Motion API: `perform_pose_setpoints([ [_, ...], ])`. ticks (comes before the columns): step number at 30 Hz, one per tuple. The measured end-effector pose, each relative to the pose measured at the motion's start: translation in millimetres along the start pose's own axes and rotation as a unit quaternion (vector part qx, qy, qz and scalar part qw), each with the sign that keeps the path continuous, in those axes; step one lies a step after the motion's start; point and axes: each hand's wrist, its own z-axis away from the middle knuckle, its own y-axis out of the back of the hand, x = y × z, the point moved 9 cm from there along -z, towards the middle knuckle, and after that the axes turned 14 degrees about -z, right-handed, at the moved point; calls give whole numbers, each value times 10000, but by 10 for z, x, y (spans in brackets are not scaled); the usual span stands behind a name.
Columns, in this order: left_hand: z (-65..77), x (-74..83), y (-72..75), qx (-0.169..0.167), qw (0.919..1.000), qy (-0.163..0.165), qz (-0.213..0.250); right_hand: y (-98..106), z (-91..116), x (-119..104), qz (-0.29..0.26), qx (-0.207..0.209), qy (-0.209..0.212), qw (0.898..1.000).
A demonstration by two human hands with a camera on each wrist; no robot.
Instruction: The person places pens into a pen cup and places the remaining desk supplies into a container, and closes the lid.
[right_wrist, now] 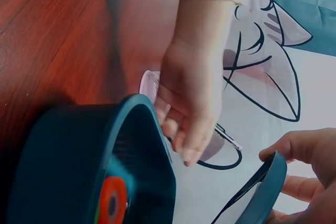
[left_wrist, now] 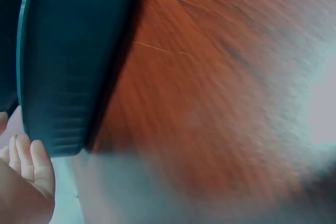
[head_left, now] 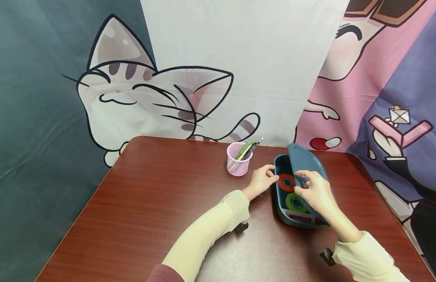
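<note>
A dark teal box [head_left: 279,209] stands on the table, its lid [head_left: 307,158] raised and tilted along the right side. My right hand [head_left: 314,192] pinches the lid's edge; in the right wrist view the thumb lies on one side of the lid [right_wrist: 262,198] and the fingers on the other. My left hand [head_left: 262,181] is at the box's left rim, fingers loosely bent beside the outer wall [left_wrist: 79,66]. Inside the box lie an orange-red ring-shaped roll [head_left: 286,182] and a green one [head_left: 295,202]. Red items show in the front section, partly hidden by the lid.
A pink mesh cup [head_left: 238,168] holding several pens and pencils [head_left: 247,150] stands left of the box, behind my left hand. Brown wood table [head_left: 151,203] extends to the left. A cartoon-printed cloth [head_left: 239,58] hangs behind the table's back edge.
</note>
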Motion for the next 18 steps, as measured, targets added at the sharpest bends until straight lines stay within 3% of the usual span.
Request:
perform_pose_setpoints([
  [4,-24,88,52,108,9990,-77,432,-39,3,3,27,41,30,10000],
  [11,-22,246,25,-333,9848,68,1706,-95,2,-8,86,66,116,9999],
  [18,60,408,93,-405,9751,291,2159,-156,6,27,57,-38,127,9999],
])
